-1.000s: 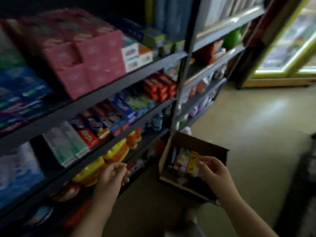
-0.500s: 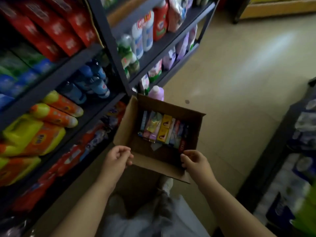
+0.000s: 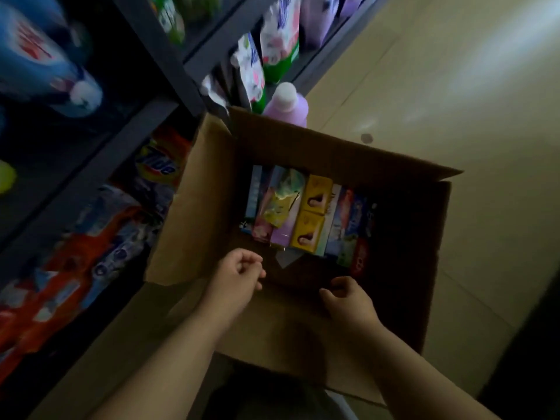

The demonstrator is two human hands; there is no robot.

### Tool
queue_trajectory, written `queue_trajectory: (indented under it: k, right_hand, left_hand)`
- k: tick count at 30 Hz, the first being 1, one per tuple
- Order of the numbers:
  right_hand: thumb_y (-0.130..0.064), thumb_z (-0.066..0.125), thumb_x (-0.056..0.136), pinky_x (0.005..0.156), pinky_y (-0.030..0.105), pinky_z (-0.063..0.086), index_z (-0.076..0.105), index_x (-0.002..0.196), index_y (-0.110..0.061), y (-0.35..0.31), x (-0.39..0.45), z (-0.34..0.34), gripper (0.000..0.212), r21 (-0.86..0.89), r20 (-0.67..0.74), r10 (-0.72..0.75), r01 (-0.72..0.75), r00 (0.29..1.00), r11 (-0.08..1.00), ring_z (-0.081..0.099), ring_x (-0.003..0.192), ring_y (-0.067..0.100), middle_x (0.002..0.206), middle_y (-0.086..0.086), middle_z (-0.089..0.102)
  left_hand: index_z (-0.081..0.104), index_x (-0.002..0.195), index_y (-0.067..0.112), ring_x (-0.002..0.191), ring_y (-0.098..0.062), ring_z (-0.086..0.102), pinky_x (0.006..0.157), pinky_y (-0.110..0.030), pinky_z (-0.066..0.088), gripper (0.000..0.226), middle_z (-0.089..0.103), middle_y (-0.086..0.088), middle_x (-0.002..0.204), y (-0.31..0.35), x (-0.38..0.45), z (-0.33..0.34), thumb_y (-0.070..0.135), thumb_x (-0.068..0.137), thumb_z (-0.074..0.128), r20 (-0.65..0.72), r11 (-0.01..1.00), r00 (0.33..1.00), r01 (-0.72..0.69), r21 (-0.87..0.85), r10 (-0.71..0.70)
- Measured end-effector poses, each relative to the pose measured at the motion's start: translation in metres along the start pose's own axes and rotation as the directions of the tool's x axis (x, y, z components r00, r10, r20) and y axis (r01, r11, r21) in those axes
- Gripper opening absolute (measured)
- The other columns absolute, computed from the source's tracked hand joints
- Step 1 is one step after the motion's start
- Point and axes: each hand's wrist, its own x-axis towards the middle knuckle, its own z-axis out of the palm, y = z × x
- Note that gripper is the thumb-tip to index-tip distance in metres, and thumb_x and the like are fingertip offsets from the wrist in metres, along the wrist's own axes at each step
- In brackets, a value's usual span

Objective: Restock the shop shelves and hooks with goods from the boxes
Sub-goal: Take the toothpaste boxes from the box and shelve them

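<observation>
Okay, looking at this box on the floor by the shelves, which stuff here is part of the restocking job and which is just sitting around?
Part of the job:
- cardboard box
- yellow packs and other packets inside it
- left hand, right hand, both empty, over the box
- shelves

Just sitting around:
- purple bottle behind the box
- Tide bags, already shelved

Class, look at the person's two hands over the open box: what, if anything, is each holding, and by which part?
Nothing. The left hand and right hand hover, fingers loosely curled, over the box.
</observation>
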Motion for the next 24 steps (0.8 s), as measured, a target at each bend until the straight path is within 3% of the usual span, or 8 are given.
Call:
queue_trajectory:
  k: [2, 9, 13, 15, 19, 24]
  right_hand:
    - [-0.029, 0.062, 0.092, 0.070, 0.025, 0.053, 0.047, 0.132, -0.018, 0.001, 0.028, 0.016, 0.045, -0.045, -0.030, -0.003, 0.002, 1.000, 0.999, 0.059, 0.091, 0.011, 0.106, -0.004, 0.055]
    - [-0.028, 0.062, 0.092, 0.077, 0.031, 0.051, 0.051, 0.125, -0.015, -0.014, 0.092, 0.041, 0.037, -0.105, -0.089, -0.082, 0.072, 0.993, 0.992, 0.052, 0.086, 0.012, 0.104, 0.001, 0.057]
    - [-0.022, 0.060, 0.093, 0.055, 0.015, 0.041, 0.050, 0.126, -0.018, -0.023, 0.107, 0.055, 0.035, -0.125, -0.060, -0.191, 0.183, 0.980, 0.975, 0.051, 0.071, 0.001, 0.086, -0.012, 0.052]
    - [-0.022, 0.061, 0.092, 0.062, 0.015, 0.041, 0.051, 0.125, -0.017, -0.032, 0.113, 0.062, 0.034, -0.165, -0.071, -0.302, 0.288, 0.951, 0.943, 0.055, 0.083, 0.006, 0.100, -0.007, 0.057]
    - [-0.018, 0.057, 0.093, 0.088, 0.024, 0.039, 0.044, 0.134, -0.015, -0.060, 0.139, 0.071, 0.043, -0.350, -0.066, -0.562, 0.509, 0.824, 0.787, 0.047, 0.116, 0.020, 0.132, 0.003, 0.045]
    - [-0.006, 0.058, 0.084, 0.105, 0.036, 0.034, 0.046, 0.137, -0.014, -0.087, 0.191, 0.064, 0.055, -0.567, -0.019, -0.739, 0.602, 0.673, 0.562, 0.037, 0.127, 0.027, 0.139, 0.007, 0.043]
  left_hand:
    - [0.057, 0.099, 0.023, 0.080, -0.013, 0.059, 0.065, -0.022, 0.044, 0.012, 0.063, -0.001, 0.095, -0.010, 0.032, 0.006, 0.014, 0.097, 0.049, 0.007, 1.000, 1.000, -0.007, 0.018, 0.006]
    - [0.056, 0.105, 0.020, 0.075, -0.012, 0.057, 0.060, -0.021, 0.040, 0.013, 0.062, -0.002, 0.094, -0.030, 0.112, 0.003, 0.014, 0.097, 0.048, -0.009, 0.999, 1.000, -0.002, 0.049, 0.002]
    - [0.056, 0.108, 0.017, 0.074, -0.013, 0.058, 0.060, -0.023, 0.040, 0.014, 0.062, -0.002, 0.094, -0.040, 0.137, 0.000, 0.014, 0.097, 0.048, -0.031, 0.999, 0.999, 0.017, 0.044, -0.015]
    - [0.055, 0.109, 0.017, 0.073, -0.013, 0.057, 0.060, -0.022, 0.039, 0.015, 0.062, -0.002, 0.094, -0.044, 0.147, -0.001, 0.012, 0.096, 0.048, -0.036, 0.999, 0.999, 0.023, 0.031, -0.022]
    - [0.055, 0.112, 0.017, 0.072, -0.012, 0.057, 0.059, -0.021, 0.039, 0.018, 0.062, -0.003, 0.097, -0.051, 0.173, 0.000, 0.012, 0.096, 0.050, -0.056, 1.000, 0.998, -0.009, -0.006, 0.009]
    - [0.053, 0.114, 0.014, 0.074, -0.010, 0.056, 0.055, -0.017, 0.040, 0.018, 0.062, -0.009, 0.104, -0.050, 0.209, 0.006, 0.011, 0.096, 0.051, -0.046, 0.994, 0.994, -0.101, -0.030, 0.100]
